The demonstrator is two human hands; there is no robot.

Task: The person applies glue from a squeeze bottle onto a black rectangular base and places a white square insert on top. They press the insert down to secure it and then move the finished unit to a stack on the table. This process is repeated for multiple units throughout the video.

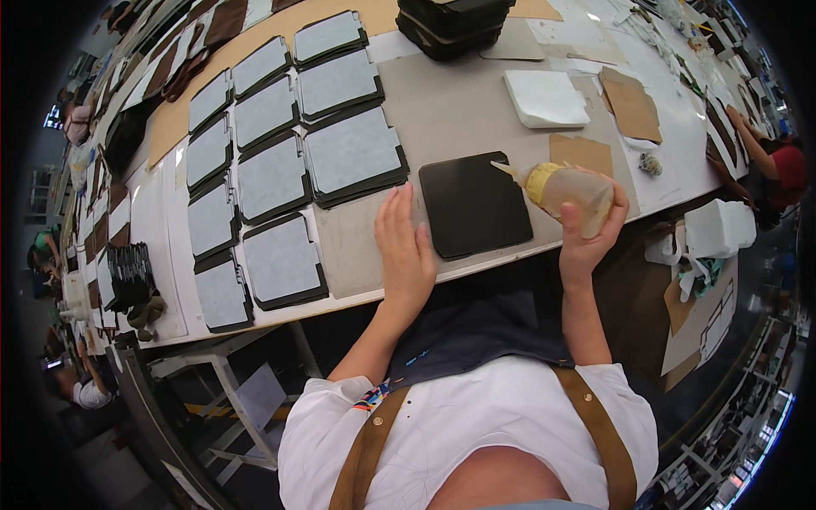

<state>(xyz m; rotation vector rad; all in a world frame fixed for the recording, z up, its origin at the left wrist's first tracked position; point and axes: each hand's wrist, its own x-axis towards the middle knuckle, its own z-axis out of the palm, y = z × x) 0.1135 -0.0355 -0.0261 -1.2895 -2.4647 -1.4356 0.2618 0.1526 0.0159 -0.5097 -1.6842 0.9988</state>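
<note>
My right hand is wrapped round a translucent squeeze bottle with a yellow top. The bottle is tipped on its side, and its pointed nozzle reaches left over the upper right corner of a black rectangular panel. That panel lies flat near the table's front edge, with a small notch at its top right. Along its left side rests my left hand, open, fingers stretched out and holding nothing. Whether its thumb touches the panel I cannot tell. Left of it stand stacks of black panels topped with pale grey sheets.
A tall black stack stands at the back. White sheets and brown card pieces lie to the right. Beneath them is a grey work board. Another person works at the far right. White bundles sit below the table's right edge.
</note>
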